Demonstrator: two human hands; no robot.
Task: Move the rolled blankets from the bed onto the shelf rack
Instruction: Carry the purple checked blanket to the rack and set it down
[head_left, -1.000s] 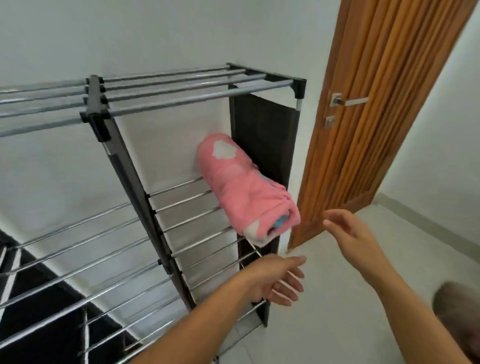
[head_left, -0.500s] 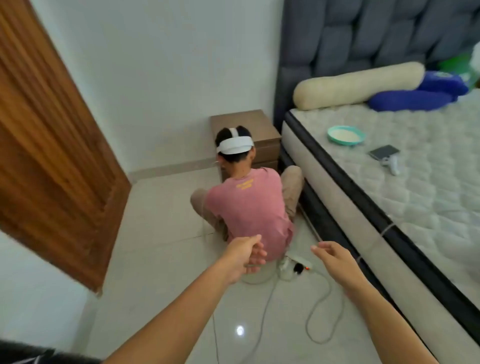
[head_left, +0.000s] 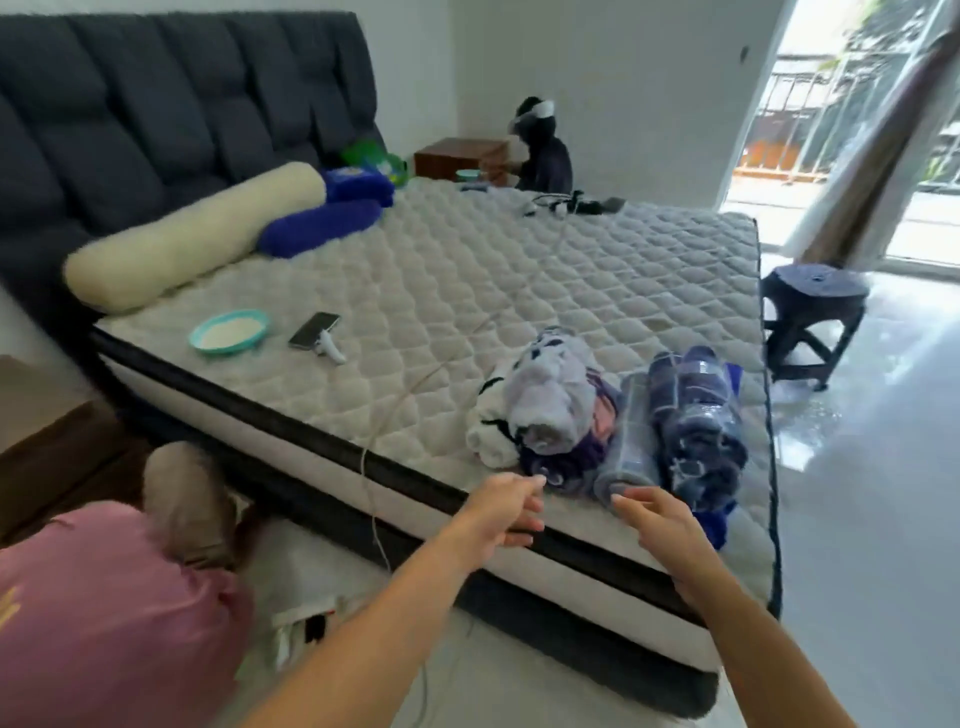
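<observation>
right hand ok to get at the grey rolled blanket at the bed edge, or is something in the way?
Probably yes. The right hand is open with its fingertips just short of the near end of the grey rolled blanket, nothing between them. The dark blue rolled blanket lies tight against its right side, so a grip there looks cramped.

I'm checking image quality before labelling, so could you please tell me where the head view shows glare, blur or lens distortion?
Head view: the window at the upper right is blown out, throwing glare on the floor; both hands, left hand and right hand, and the rolled blankets look softly blurred; the wide-angle lens bends the bed edges.
</observation>
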